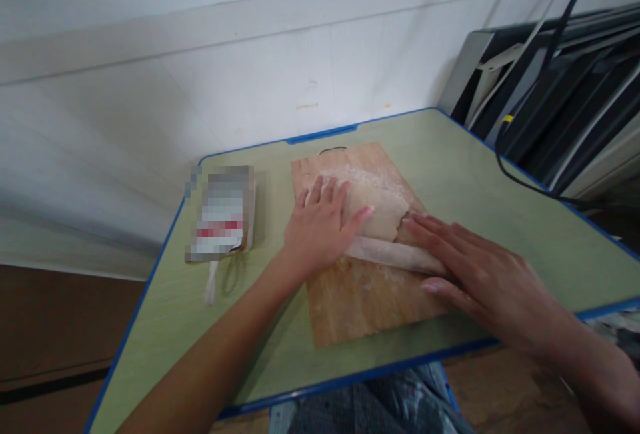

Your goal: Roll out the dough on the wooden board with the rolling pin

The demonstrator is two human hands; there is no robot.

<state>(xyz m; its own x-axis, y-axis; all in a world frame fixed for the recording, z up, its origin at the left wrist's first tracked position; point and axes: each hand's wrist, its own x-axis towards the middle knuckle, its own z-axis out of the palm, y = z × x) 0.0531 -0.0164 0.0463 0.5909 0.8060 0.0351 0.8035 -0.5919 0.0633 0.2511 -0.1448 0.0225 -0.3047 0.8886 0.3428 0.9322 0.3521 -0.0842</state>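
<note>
A sheet of pale dough [377, 211] lies on a floured wooden board [365, 301]. Its right edge is ragged. Along the near side of the dough runs a pale rolling pin [395, 254]. My left hand [320, 227] rests flat over the left part of the dough, fingers spread and thumb out to the right. The palm hides the pin's left end. At the pin's right end is my right hand [465, 261], its fingers on the far side and its thumb on the near side. That end is partly hidden by the hand.
The board lies on a green table [500, 187] with blue edging, against a white wall [280, 87]. On the left is a blurred rectangular object [220, 214] with a white cord. Dark folded panels [565, 101] lean at the right, where a black cable [520, 181] crosses the table edge.
</note>
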